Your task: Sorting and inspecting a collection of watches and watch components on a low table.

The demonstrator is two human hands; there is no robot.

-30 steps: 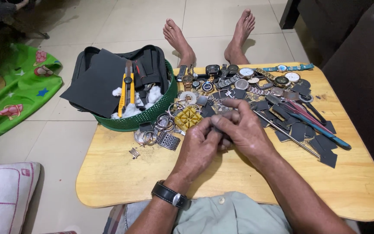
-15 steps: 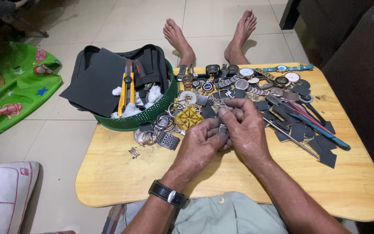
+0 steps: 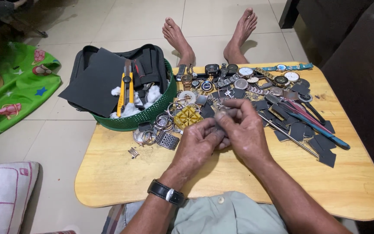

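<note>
Both hands are together just above the low wooden table, right at the near edge of the heap of watch parts. The left hand, with a black wristwatch on its wrist, is curled closed, thumb and fingers pinched on a small dark piece that sits between the two hands. The right hand is closed over it from the other side, fingertips bent down onto that same piece; what kind of part it is, I cannot tell, it is mostly hidden by the fingers. Just beyond the left hand on the table lies a yellow square plastic holder, and beside that a cluster of metal rings and a small mesh strap piece. Farther back on the table a row of wristwatches is lined up along the far edge. On the right side of the table lie dark sandpaper scraps and a blue-handled tool. At the table's far left corner sits a green basket holding a black pouch, cotton wads and a yellow utility knife. Two bare feet show on the tiled floor past the table.
</note>
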